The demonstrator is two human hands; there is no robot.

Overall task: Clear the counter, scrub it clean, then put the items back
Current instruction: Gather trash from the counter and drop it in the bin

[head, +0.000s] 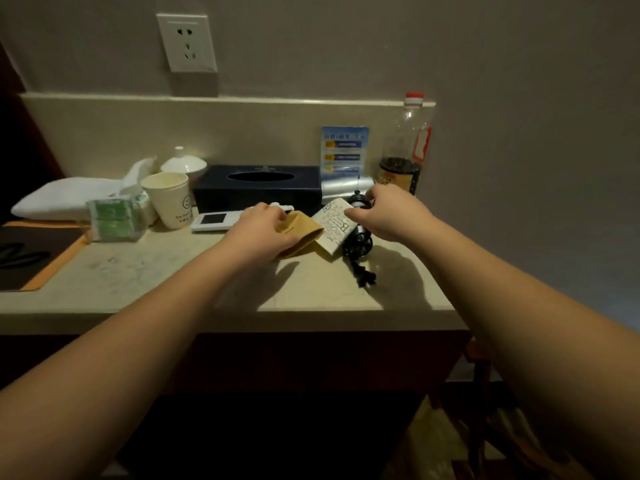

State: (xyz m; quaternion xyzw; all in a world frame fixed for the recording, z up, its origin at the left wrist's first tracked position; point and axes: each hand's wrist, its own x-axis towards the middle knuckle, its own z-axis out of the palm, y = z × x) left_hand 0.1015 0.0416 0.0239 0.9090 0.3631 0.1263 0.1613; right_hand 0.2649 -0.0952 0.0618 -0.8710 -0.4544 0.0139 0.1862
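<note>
Left hand [261, 227] gripping tan sleeve [300, 235], right hand [384, 211] pinching white printed packet [335, 226], lettering illegible.

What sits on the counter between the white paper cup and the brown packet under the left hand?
In the head view, a flat white device with a dark screen lies between the paper cup and the brown packet.

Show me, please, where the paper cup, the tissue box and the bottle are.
paper cup [170, 199]: head view, front wall.
tissue box [258, 192]: head view, front side.
bottle [403, 168]: head view, dark lower body.
</note>
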